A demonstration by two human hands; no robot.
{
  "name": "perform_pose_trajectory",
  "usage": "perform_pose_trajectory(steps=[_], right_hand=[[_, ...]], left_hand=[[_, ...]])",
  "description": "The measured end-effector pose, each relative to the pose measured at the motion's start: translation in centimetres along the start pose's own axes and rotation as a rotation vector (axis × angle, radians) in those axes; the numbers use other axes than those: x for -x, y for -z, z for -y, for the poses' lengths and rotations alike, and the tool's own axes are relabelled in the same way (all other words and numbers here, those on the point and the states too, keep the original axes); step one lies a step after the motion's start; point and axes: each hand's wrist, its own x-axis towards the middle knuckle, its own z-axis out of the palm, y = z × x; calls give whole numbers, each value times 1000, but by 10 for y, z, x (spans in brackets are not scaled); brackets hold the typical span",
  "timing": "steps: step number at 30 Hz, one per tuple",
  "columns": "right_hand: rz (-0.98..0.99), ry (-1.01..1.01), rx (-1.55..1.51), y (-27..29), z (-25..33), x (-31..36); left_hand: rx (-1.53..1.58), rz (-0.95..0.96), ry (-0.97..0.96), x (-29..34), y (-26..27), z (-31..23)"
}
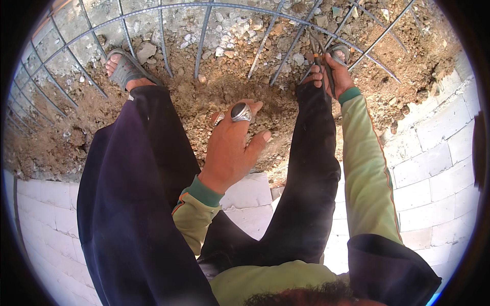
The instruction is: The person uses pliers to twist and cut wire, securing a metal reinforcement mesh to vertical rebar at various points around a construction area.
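Note:
My right hand (337, 76) is closed around the handles of dark metal pliers (317, 51) with orange on them. Their head points away from me, close to the crossing steel bars. Nearer the middle, my left hand (229, 145) hangs over the soil between my legs, back upward. Its thumb stands apart from the fingers, which are partly hidden, and nothing shows in its grasp. Two rings sit on this hand, the larger with a dark stone. The rebar grid (204, 38) runs across the far side, apart from the left hand.
Stony brown soil (229, 86) lies under the bars. My sandalled left foot (130, 71) is among the bar ends; my right foot (339, 51) is beside the pliers. White block walling (429, 158) spans the near side and the right.

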Motion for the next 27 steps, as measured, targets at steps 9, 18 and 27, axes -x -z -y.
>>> perform_pose_trajectory(steps=[9,18,27], right_hand=[[-450,17,-17,-79,-2,5],[-434,183,1462,27,46,13],[-221,276,816,88,-25,-46]], left_hand=[[-115,19,-38,-3,22,0],[-103,-16,-73,-11,33,-9],[21,34,28,-14,15,2]])
